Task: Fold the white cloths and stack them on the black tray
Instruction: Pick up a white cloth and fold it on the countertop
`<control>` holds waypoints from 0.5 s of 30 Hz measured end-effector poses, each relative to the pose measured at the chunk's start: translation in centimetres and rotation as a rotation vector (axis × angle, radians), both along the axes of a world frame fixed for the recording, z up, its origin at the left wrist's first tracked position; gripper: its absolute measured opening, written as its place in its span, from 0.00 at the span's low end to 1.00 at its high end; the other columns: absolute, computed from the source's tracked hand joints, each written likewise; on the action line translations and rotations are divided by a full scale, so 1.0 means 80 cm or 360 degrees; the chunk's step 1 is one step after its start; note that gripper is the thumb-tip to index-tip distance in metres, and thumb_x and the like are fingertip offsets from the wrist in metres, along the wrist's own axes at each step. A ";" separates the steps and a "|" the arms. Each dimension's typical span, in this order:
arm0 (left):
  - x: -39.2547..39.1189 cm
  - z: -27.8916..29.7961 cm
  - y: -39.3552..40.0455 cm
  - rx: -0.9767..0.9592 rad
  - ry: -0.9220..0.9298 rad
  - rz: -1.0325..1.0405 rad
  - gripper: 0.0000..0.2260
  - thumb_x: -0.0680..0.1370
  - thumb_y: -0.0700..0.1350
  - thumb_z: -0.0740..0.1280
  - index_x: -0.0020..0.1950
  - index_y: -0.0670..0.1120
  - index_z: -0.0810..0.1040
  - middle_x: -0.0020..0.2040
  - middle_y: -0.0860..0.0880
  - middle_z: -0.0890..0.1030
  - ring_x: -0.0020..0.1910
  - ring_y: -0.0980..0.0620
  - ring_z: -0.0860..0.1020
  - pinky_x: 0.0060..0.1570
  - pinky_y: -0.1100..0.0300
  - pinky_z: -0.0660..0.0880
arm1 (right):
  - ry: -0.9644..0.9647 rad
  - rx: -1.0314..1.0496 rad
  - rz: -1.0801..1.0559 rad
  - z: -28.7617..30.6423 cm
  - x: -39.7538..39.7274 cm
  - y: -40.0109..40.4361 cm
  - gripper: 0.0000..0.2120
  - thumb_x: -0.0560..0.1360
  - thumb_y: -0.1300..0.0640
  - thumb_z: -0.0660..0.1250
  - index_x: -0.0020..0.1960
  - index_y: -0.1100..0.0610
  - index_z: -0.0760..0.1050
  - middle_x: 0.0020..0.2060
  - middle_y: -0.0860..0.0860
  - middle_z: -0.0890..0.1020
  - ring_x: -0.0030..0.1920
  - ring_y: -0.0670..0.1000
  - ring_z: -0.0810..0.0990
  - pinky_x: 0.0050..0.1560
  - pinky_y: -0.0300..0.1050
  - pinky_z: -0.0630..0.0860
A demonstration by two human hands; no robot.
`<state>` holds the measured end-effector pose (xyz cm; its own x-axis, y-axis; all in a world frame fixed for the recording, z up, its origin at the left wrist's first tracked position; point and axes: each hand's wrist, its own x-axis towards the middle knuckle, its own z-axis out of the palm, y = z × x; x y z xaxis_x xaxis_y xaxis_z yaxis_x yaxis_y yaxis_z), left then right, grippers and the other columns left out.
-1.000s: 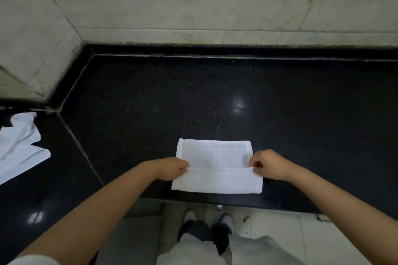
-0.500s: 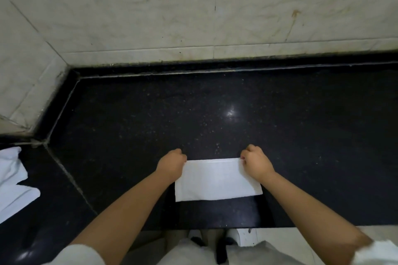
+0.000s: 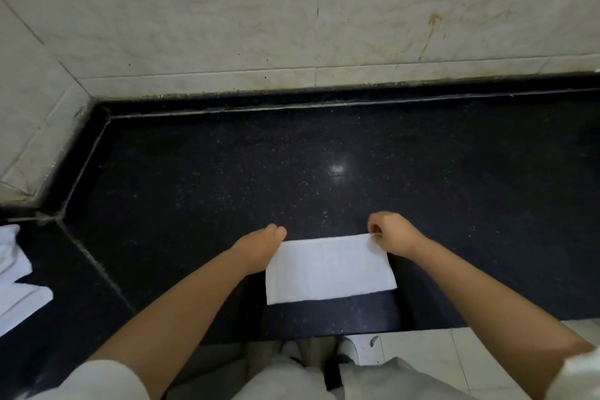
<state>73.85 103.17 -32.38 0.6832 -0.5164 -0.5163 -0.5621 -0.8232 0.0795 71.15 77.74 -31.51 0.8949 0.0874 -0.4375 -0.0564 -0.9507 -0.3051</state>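
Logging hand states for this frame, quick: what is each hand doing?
Left hand: at the folded white cloth's far left corner; grip cannot be told.
Right hand: fingers curled, pinching the cloth's far right corner.

One view only — a wide-angle camera on the person's head, tilted forward and steeply down. It looks across a black stone counter (image 3: 324,146) toward a pale tiled wall (image 3: 292,10) at the top of the frame, with straight lines bowed by the lens. Both forearms reach in from the bottom corners, close beneath it — the floor (image 3: 422,354) shows below the counter's near edge.
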 end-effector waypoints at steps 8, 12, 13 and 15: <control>0.019 0.059 0.038 -0.0465 -0.0930 -0.0383 0.12 0.68 0.47 0.61 0.29 0.44 0.79 0.29 0.47 0.77 0.23 0.50 0.76 0.18 0.66 0.70 | -0.1134 0.0149 0.0114 0.039 -0.010 -0.022 0.07 0.66 0.68 0.63 0.38 0.64 0.80 0.35 0.61 0.79 0.37 0.61 0.77 0.39 0.47 0.75; -0.020 0.017 0.037 -0.0400 -0.0662 -0.0492 0.14 0.68 0.47 0.57 0.29 0.45 0.78 0.30 0.48 0.79 0.27 0.50 0.79 0.24 0.66 0.72 | -0.0962 -0.0043 0.0258 -0.021 -0.058 -0.013 0.08 0.62 0.63 0.58 0.32 0.61 0.77 0.34 0.58 0.81 0.37 0.57 0.77 0.33 0.46 0.75; -0.030 0.009 0.035 -0.0249 -0.0471 -0.0449 0.13 0.72 0.46 0.58 0.37 0.44 0.80 0.38 0.47 0.81 0.36 0.48 0.81 0.33 0.63 0.75 | -0.0826 -0.0141 0.0304 -0.035 -0.071 -0.012 0.04 0.60 0.64 0.64 0.33 0.60 0.77 0.35 0.57 0.82 0.36 0.59 0.81 0.30 0.46 0.77; -0.046 -0.021 0.037 -0.0004 -0.0299 -0.0350 0.14 0.79 0.48 0.57 0.56 0.42 0.77 0.55 0.45 0.77 0.55 0.47 0.76 0.52 0.57 0.72 | -0.0602 -0.0224 0.0312 -0.058 -0.090 -0.009 0.14 0.50 0.67 0.76 0.34 0.58 0.80 0.39 0.57 0.83 0.38 0.60 0.84 0.30 0.49 0.80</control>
